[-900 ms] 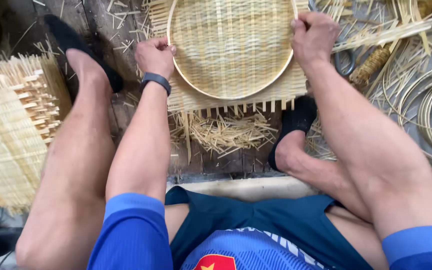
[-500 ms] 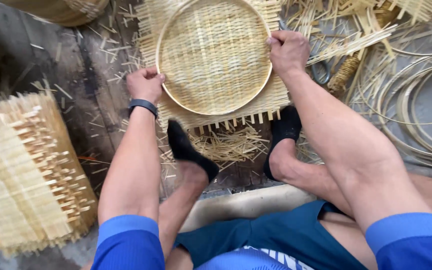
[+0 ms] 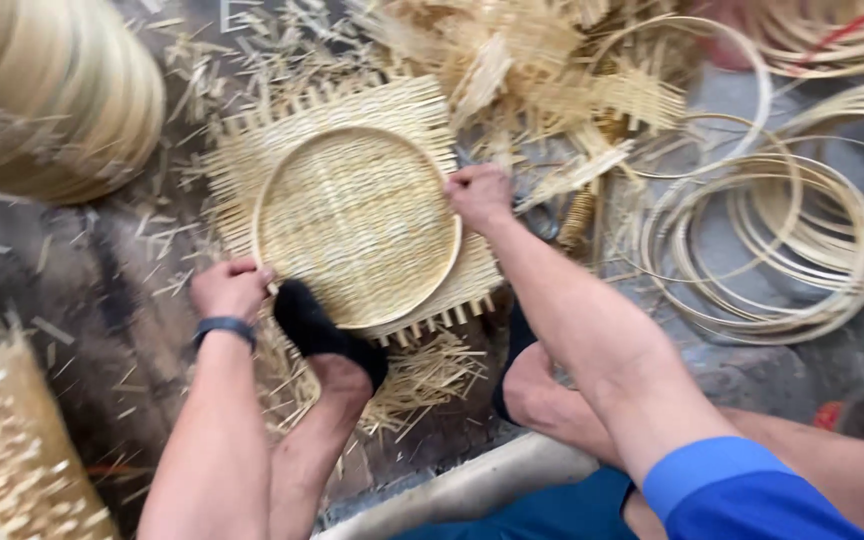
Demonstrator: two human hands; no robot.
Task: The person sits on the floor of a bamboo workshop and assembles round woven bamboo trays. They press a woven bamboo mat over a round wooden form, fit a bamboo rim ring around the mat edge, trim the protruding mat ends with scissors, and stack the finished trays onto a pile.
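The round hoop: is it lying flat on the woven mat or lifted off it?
Flat. The hoop lies on the woven mat; the left hand, right hand and one socked foot are at its rim.

Hoops: loose bamboo rings (image 3: 767,250) piled at right on grey ground
Stack: round woven trays (image 3: 47,90) at upper left, blurred
Mat: woven square (image 3: 12,450) with protruding ends, lower left
Scraps: bamboo offcuts (image 3: 422,375) strewn about

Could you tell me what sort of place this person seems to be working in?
Probably a floor-level basket-weaving workshop: a round woven tray on a square mat, loose bamboo hoops coiled on the ground, and strips and offcuts scattered about.
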